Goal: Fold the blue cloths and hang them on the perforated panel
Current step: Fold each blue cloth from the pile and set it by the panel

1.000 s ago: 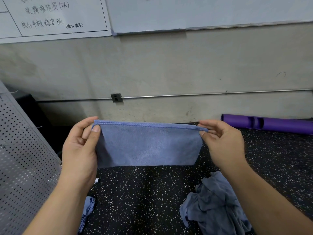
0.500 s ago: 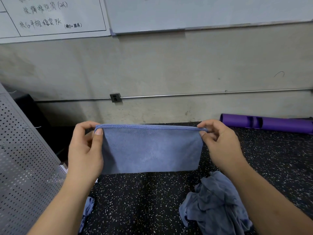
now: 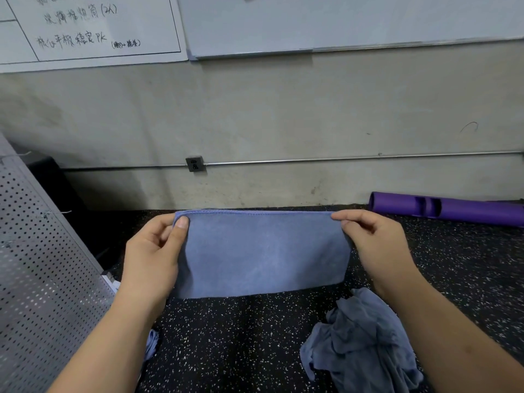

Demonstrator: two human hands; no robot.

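I hold a blue cloth (image 3: 263,253), folded in half, stretched flat in the air in front of me. My left hand (image 3: 154,256) pinches its top left corner and my right hand (image 3: 374,245) pinches its top right corner. The folded cloth hangs down as a wide rectangle over the speckled floor. A crumpled heap of blue cloths (image 3: 360,344) lies on the floor at the lower right, under my right forearm. Another bit of blue cloth (image 3: 151,346) peeks out beside my left forearm. The grey perforated panel (image 3: 37,273) leans at the left edge of view.
The black speckled rubber floor (image 3: 241,344) runs up to a concrete wall with a socket (image 3: 194,164) and a thin metal conduit. A purple roller (image 3: 445,208) lies along the wall at the right. Whiteboards (image 3: 312,21) hang above.
Both hands have lowered the folded cloth a little and shifted it slightly to the right. The grip on the two top corners is unchanged.
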